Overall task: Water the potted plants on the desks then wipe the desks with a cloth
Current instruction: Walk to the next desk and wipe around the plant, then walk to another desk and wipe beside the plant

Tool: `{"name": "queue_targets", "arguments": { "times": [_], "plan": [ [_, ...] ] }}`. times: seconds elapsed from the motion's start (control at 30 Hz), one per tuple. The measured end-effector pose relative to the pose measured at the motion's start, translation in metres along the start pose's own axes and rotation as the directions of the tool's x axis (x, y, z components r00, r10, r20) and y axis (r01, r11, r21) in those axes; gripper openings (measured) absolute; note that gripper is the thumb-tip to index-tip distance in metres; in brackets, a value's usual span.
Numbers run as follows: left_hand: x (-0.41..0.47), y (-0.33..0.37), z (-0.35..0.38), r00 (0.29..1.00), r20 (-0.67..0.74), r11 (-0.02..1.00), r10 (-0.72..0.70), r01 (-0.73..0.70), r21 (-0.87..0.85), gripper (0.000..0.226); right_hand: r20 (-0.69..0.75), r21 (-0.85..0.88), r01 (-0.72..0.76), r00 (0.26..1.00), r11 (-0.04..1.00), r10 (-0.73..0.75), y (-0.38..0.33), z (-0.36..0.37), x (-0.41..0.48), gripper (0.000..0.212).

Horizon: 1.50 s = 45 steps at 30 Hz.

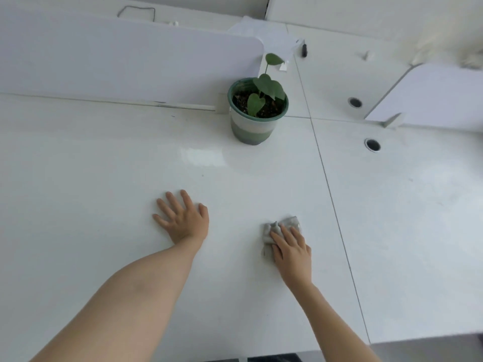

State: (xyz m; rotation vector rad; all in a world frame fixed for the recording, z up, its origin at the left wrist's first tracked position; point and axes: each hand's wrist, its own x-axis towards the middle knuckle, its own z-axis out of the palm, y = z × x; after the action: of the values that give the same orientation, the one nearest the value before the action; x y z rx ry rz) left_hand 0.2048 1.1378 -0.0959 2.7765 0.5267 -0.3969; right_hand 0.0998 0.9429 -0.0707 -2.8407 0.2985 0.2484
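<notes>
Cloth, grey and crumpled, pinned to the desk under the right hand, close to the near edge and right of middle. Presses down with fingers stretched out and close together, not curled round the fabric: a hold suited to sliding it in wiping strokes. Left hand alongside, well apart from the cloth, palm down, fingers spread on the bare top, probably to steady a forward lean. Farther back, potted plant upright by the end of the divider, kept clear of the wiping, just beside the seam to the next desk. Dark soil there, hinting at watering done. Beyond, cable holes and loose paper.
</notes>
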Motion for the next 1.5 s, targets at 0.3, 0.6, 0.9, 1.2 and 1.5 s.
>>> {"name": "queue_targets", "arguments": {
  "times": [0.3, 0.6, 0.9, 1.2, 1.5],
  "plan": [
    [-0.002, -0.005, 0.001, 0.999, -0.002, 0.999, 0.035, -0.035, -0.026, 0.059, -0.082, 0.076, -0.023, 0.996, 0.997, 0.029, 0.021, 0.006, -0.079, 0.027],
    [-0.006, -0.016, -0.013, 0.994, -0.113, 0.904, -0.001, -0.047, -0.424, 0.049, 0.017, 0.610, -0.326, 0.917, 0.722, 0.399, 0.060, -0.037, -0.142, 0.023],
    [-0.152, -0.026, -0.019, 0.999, -0.046, 0.575, 0.012, -0.045, -0.817, 0.027, 0.070, 0.657, -0.225, 0.969, 0.719, 0.239, 0.105, -0.053, -0.128, 0.018],
    [-0.292, 0.050, 0.042, 0.997, -0.008, 0.541, 0.075, -0.047, -0.840, 0.017, 0.125, 0.643, 0.000, 0.987, 0.766, -0.105, 0.167, -0.072, -0.121, 0.022],
    [-0.411, 0.006, 0.096, 0.941, 0.036, 0.460, -0.335, 0.197, -0.866, 0.022, 0.224, 0.554, 0.321, 0.831, 0.768, -0.509, 0.175, -0.053, -0.152, 0.022]
  ]
}}
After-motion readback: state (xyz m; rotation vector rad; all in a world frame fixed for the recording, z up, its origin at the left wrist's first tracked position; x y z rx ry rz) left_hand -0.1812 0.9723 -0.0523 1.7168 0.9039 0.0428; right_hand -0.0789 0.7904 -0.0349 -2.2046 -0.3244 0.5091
